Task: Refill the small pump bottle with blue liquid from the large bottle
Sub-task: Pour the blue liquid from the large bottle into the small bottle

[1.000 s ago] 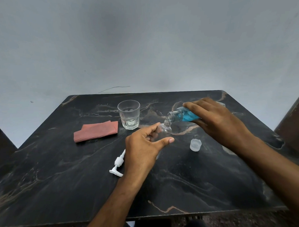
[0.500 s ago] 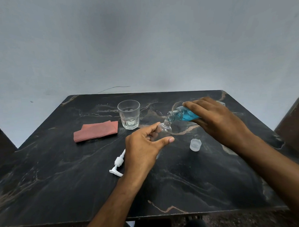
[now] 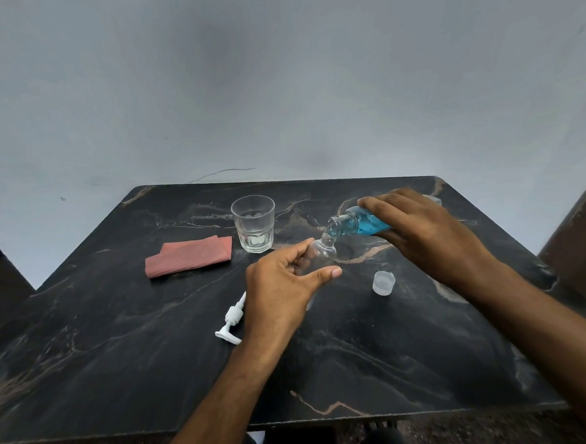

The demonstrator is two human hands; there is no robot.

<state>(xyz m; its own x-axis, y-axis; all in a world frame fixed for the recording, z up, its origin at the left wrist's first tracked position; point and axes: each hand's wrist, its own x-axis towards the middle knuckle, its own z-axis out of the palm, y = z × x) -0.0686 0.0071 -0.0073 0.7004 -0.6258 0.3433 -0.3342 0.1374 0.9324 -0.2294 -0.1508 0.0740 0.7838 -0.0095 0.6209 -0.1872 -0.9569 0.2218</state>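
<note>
Black marble-look tabletop (image 3: 325, 371) with tan veins, plain grey wall behind it, so a pretty bare setup for a refill job.

Nearest the camera, just left of the left wrist, the white pump head (image 3: 231, 320) is lying on its side on the stone, so the unscrewing part is clearly done. Off to the right of the left thumb, between the two forearms, sits a small clear cap (image 3: 383, 282), which I'd guess belongs to the big bottle, so that's opened too.

Next up, the left hand (image 3: 281, 289) is curled around the small pump bottle (image 3: 321, 252), thumb on one side and fingers on the other, keeping it upright on the table. It looks basically empty to me, no blue showing inside it.

Right above its neck, the right hand (image 3: 423, 229) has the large bottle (image 3: 355, 223) grasped from above and tipped nearly flat, mouth touching or just about touching the small bottle's opening. Blue liquid has run up toward the neck. Can't tell if a stream is actually flowing, too small to see.

Further out, beyond the left hand, there's an empty drinking glass (image 3: 253, 223) and a folded pinkish cloth (image 3: 189, 256) left of it, neither in use.

So I'd call it early in the pour: openings done, filling barely started, then the pump and cap have to go back on.
</note>
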